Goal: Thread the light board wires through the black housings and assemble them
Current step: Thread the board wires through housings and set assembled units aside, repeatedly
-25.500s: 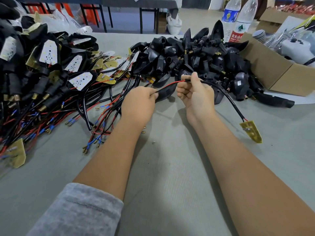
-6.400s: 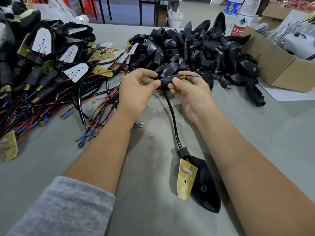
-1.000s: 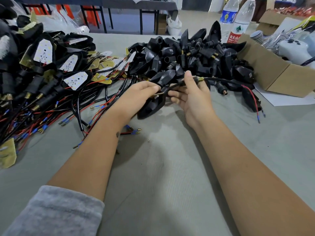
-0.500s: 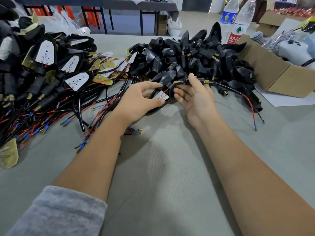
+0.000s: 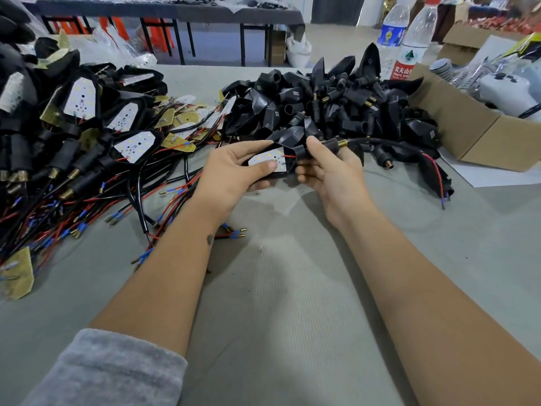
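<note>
Two piles sit on the grey table, taken relative to the held black housing. Far left of it: finished assemblies, white light boards seated in black shells, red and black leads with blue crimps trailing toward the near edge. One yellow-backed board lies alone at the left table edge. Directly behind the housing: heap of empty black housings. Right of it: open cardboard box holding a white device and plastic-wrapped parts; contents otherwise unclear. Two water bottles stand behind the heap.

Left hand cups the housing from below, thumb pressing the white light board down into it. Right hand pinches the housing's stem end, fingers curled. Sleeved wire exits past a brass fitting to the right; its red lead ends on the table, right of the hand.

Bare table from the hands down to the near edge.
</note>
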### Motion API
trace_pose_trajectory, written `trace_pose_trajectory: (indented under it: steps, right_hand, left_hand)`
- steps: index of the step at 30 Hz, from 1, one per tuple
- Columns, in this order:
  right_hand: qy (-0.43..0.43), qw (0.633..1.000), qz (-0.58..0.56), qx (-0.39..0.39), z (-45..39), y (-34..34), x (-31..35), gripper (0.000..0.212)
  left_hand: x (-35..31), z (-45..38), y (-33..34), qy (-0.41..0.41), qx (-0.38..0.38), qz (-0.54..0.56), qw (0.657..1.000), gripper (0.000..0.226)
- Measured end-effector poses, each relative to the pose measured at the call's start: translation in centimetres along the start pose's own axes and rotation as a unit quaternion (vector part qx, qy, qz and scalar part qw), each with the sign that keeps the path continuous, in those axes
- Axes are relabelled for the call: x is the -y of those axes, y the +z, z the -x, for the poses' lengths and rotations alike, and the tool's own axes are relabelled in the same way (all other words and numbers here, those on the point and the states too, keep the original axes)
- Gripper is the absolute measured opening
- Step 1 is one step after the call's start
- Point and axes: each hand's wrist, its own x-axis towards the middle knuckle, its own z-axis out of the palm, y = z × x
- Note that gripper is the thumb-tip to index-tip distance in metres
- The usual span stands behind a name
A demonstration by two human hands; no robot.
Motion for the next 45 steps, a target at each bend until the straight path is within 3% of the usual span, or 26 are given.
trace_pose_trajectory:
  steps: [4,8,13,18,21,23,26,28,30,33,36,38,41,45]
  right_hand:
    - [0.005,0.999,0.043,-0.001,0.1,0.2,0.0,0.017]
    - [0.053,0.997,-0.055,-0.011,-0.3,0.0,0.4,0.045]
    - [-0.006,0.996,-0.072,-0.060,-0.5,-1.0,0.7,0.017]
    - [-0.089,0.990,0.105,-0.016,0.2,-0.8,0.7,0.020]
    - [-0.124,0.981,0.148,-0.004,0.8,0.1,0.7,0.017]
    - [-0.138,0.976,0.167,0.000,1.0,0.6,0.5,0.018]
    - [-0.159,0.967,0.199,0.004,1.1,0.9,0.1,0.019]
    - [-0.194,0.961,0.199,0.014,1.6,1.4,0.0,0.022]
    - [-0.261,0.933,0.243,0.055,2.4,2.2,-0.4,0.024]
    - [-0.328,0.852,0.370,0.171,4.0,4.5,-0.4,0.025]
    - [-0.486,0.656,0.513,0.265,5.9,8.2,-0.2,0.038]
    - [-0.506,0.597,0.544,0.304,6.8,11.1,-0.2,0.039]
    - [-0.470,0.562,0.586,0.346,7.3,15.6,-1.0,0.040]
    - [-0.469,0.623,0.527,0.339,7.3,21.0,-1.4,0.040]
  left_hand:
    - [0.0,-0.3,-0.4,0.000,-0.018,0.007,1.000,0.029]
    - [0.1,-0.6,-1.1,-0.018,-0.066,0.046,0.997,0.023]
    - [-0.1,-0.8,-1.7,-0.033,-0.123,0.066,0.990,0.022]
    - [-1.1,-0.6,-1.8,-0.038,-0.190,0.196,0.961,0.014]
    - [-1.4,-0.9,-2.1,-0.043,-0.236,0.218,0.946,0.016]
    - [-1.6,-1.2,-2.5,-0.078,-0.230,0.191,0.951,0.014]
    - [-2.3,-1.3,-3.4,-0.170,-0.149,0.106,0.968,0.032]
    - [-3.4,-1.4,-4.2,-0.173,-0.125,0.060,0.975,0.031]
    - [-5.0,-1.2,-5.3,-0.141,-0.137,0.026,0.980,0.018]
    - [-7.3,-1.3,-7.8,-0.090,-0.178,-0.010,0.980,0.014]
    - [-9.5,-1.3,-11.2,-0.057,-0.220,-0.103,0.968,0.026]
    - [-10.8,-1.0,-13.3,-0.035,-0.223,-0.185,0.957,0.033]
    - [-12.5,-0.3,-16.5,0.012,-0.238,-0.258,0.936,0.031]
    - [-13.9,-0.1,-20.2,0.081,-0.288,-0.373,0.878,0.033]
